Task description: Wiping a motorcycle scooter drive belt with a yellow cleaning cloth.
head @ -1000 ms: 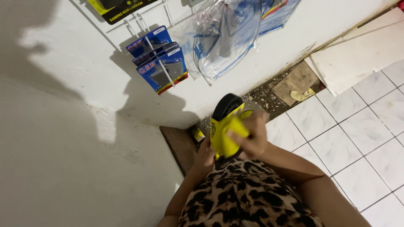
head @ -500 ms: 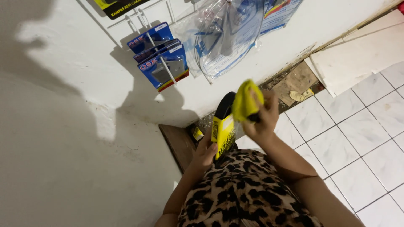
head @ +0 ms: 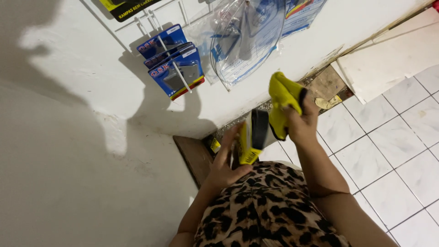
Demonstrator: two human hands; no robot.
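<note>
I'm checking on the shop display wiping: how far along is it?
Done: nothing here shows a finished wipe. In hand: the left hand holds a yellow and black packaged item upright, while the right hand grips a yellow cloth lifted just above it, its lower edge against the pack. Left: the blue carded packs and clear plastic bags hang on the wall hooks, untouched.

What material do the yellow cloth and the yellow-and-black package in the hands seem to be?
Yellow cloth in the right hand: soft fabric, likely microfibre; it folds and looks matte. Yellow-and-black package in the left hand: probably glossy printed card or plastic; flat, stiff edges.
</note>
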